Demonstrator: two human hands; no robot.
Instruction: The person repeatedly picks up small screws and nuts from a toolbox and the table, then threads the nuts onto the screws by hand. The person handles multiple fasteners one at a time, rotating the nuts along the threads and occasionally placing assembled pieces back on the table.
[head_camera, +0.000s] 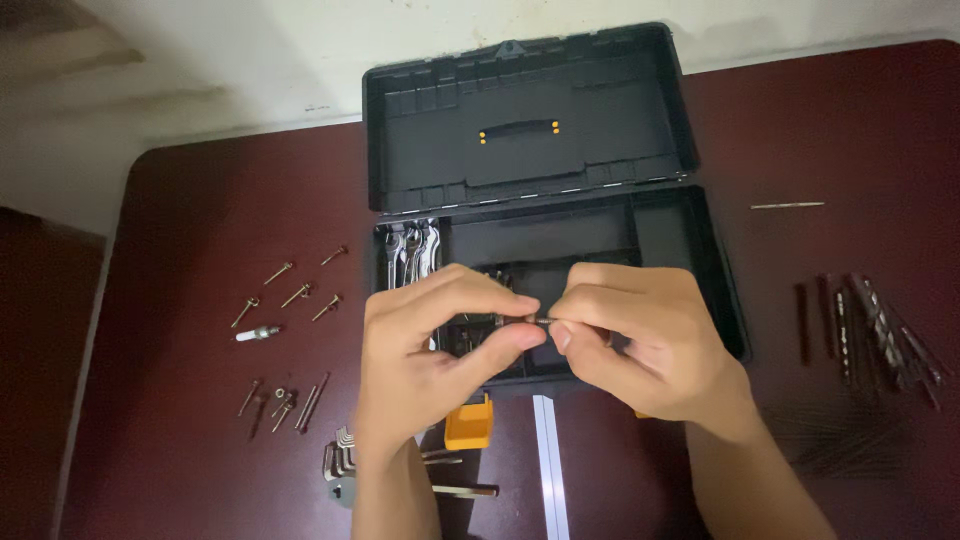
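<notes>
My left hand (430, 345) and my right hand (640, 340) meet above the open black toolbox (715, 290). Between their fingertips they pinch a small thin metal piece (541, 319), likely a bit or screw; both hands touch it. Several wrenches (410, 250) lie in the box's left compartment. The raised lid (520, 115) leans back toward the wall. My hands hide much of the box's front part.
Loose screws (295, 290) and a white-tipped bit (257, 333) lie left of the box on the dark red table (180, 220). Hex keys (342, 462) sit near my left wrist. Drill bits (880, 330) are lined up at right, one thin rod (787, 205) farther back. An orange latch (468, 425) hangs at front.
</notes>
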